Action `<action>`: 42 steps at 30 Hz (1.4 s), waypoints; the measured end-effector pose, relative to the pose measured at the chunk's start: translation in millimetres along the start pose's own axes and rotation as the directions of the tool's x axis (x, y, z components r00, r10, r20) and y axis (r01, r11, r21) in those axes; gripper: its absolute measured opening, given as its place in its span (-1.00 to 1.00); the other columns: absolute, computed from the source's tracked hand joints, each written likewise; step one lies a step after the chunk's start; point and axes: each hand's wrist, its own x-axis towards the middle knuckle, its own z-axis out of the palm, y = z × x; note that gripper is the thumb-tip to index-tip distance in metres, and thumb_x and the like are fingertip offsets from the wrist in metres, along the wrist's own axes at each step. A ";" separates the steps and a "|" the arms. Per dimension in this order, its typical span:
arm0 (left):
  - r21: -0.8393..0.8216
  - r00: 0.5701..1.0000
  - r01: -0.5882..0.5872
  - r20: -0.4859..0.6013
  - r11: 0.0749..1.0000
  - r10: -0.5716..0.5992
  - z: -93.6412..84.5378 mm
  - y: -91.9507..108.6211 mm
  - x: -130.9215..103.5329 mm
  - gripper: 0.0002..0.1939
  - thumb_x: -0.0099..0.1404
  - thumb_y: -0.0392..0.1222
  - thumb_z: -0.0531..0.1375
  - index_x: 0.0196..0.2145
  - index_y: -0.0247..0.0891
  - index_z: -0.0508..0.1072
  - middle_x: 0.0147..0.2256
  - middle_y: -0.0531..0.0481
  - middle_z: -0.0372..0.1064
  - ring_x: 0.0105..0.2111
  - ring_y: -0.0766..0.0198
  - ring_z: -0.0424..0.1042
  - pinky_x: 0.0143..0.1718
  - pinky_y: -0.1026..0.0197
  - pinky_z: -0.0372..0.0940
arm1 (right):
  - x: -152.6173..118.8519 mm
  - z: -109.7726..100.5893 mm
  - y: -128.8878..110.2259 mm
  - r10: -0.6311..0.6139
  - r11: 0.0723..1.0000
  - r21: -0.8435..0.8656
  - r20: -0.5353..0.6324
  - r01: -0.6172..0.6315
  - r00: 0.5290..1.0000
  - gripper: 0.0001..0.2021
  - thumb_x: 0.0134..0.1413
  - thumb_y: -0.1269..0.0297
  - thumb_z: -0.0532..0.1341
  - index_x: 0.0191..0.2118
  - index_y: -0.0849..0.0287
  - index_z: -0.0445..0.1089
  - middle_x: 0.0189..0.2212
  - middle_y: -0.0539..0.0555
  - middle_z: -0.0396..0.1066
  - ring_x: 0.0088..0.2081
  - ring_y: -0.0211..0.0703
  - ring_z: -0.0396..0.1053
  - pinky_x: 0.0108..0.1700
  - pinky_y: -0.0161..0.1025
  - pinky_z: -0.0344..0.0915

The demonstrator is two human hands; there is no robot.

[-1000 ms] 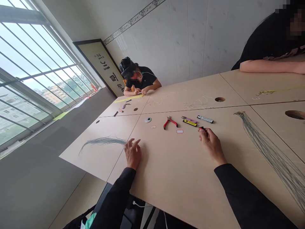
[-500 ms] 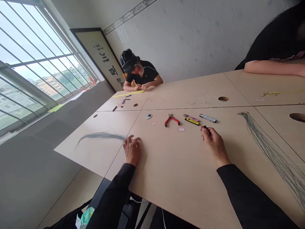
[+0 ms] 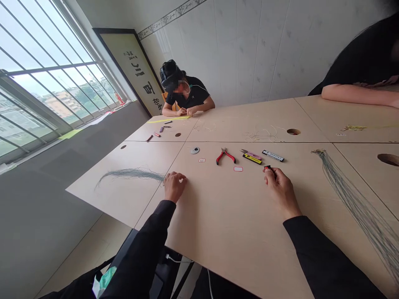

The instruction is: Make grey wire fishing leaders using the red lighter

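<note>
My left hand [image 3: 175,186] is on the table at the right end of a bundle of thin grey-green cords [image 3: 134,173]. Its fingers are curled together, and anything between them is hidden or too fine to see. In my right hand [image 3: 279,183] is a small lighter [image 3: 267,167], of which only the black and red top shows. Just beyond it lie a yellow-and-black blade case [image 3: 252,158], pink-handled snips [image 3: 251,154] and a white-and-black case [image 3: 273,155]. Red-handled pliers [image 3: 225,156] rest with their handles spread, between my hands and farther away.
A second cord bundle [image 3: 352,195] stretches along the right side. A round silver disc [image 3: 195,150] and small red-edged labels [image 3: 238,169] lie mid-table. Round holes [image 3: 293,131] pierce the tabletop. Across it one person [image 3: 187,93] works with yellow cords; another person's forearm [image 3: 358,94] rests at far right.
My left hand has shifted slightly, and its spread fingers have curled together. My right hand keeps the lighter in about the same place. The view has tilted a little.
</note>
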 end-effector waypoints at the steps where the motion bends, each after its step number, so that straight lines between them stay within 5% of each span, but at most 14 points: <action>1: 0.017 0.999 -0.003 0.044 1.000 0.002 -3.6 2.5 5.6 -0.78 0.27 -0.15 0.12 -0.28 -0.20 0.56 -0.16 -0.13 0.47 -0.03 0.02 0.34 -0.01 0.02 0.19 | 0.2 -0.1 -0.2 0.001 1.000 0.004 0.003 -0.001 1.000 -0.61 0.15 -0.09 0.04 -0.28 0.16 0.36 -0.56 0.00 0.29 -0.55 -0.22 0.17 -0.51 -0.31 0.10; 9: 0.089 0.970 -0.097 0.230 0.991 0.074 -15.5 15.6 26.5 -0.90 0.09 -0.27 0.16 -0.49 -0.27 0.49 -0.37 -0.14 0.47 -0.29 0.08 0.44 -0.28 0.16 0.21 | -0.2 0.1 -2.3 0.004 1.000 0.016 0.010 -0.004 1.000 -0.62 0.15 -0.10 0.04 -0.32 0.14 0.33 -0.57 -0.03 0.26 -0.54 -0.22 0.17 -0.48 -0.30 0.10; 14: 0.083 0.962 -0.167 0.234 0.982 0.144 -14.3 19.7 20.3 -0.88 0.11 -0.28 0.13 -0.53 -0.27 0.44 -0.41 -0.14 0.45 -0.31 0.08 0.43 -0.32 0.16 0.21 | -1.2 0.7 -4.6 0.009 1.000 0.003 0.016 -0.009 1.000 -0.63 0.18 -0.09 0.02 -0.34 0.11 0.31 -0.56 -0.03 0.26 -0.52 -0.21 0.17 -0.46 -0.30 0.09; 21: 0.031 0.963 -0.206 0.182 0.978 0.197 -25.8 7.6 23.5 -0.75 0.27 -0.22 0.03 -0.24 -0.26 0.49 -0.18 -0.13 0.49 -0.15 0.13 0.42 -0.14 0.16 0.25 | -1.0 0.3 -5.4 0.002 1.000 -0.012 0.017 -0.001 1.000 -0.65 0.19 -0.07 0.03 -0.34 0.11 0.32 -0.56 -0.03 0.27 -0.53 -0.21 0.17 -0.46 -0.30 0.07; 26: 0.019 0.942 -0.238 0.248 0.971 0.226 -40.6 1.1 28.1 -0.84 0.17 -0.16 0.16 -0.42 -0.22 0.52 -0.32 -0.08 0.51 -0.23 0.11 0.43 -0.23 0.15 0.26 | -0.8 0.3 -3.7 -0.022 1.000 -0.021 0.018 0.022 1.000 -0.61 0.20 -0.08 0.03 -0.32 0.14 0.36 -0.57 -0.01 0.29 -0.54 -0.21 0.19 -0.48 -0.30 0.06; 36: -0.067 0.895 -0.257 0.359 0.964 0.264 -28.0 12.6 32.9 -0.89 0.06 -0.23 0.17 -0.58 -0.24 0.38 -0.56 0.06 0.38 -0.58 0.34 0.30 -0.52 0.27 0.15 | -2.0 -0.7 -8.1 0.020 1.000 -0.018 0.016 -0.020 1.000 -0.64 0.20 -0.04 0.04 -0.31 0.14 0.37 -0.56 -0.03 0.27 -0.54 -0.22 0.16 -0.48 -0.30 0.07; 42: -0.135 0.901 -0.338 0.241 0.932 0.361 -23.3 30.2 19.4 -0.92 0.15 -0.26 0.11 -0.48 -0.24 0.37 -0.38 0.00 0.41 -0.37 0.27 0.36 -0.33 0.23 0.23 | -1.9 -0.4 -10.6 0.022 0.999 0.026 0.017 -0.022 1.000 -0.66 0.19 -0.04 0.06 -0.33 0.14 0.34 -0.57 -0.05 0.25 -0.54 -0.24 0.14 -0.46 -0.31 0.07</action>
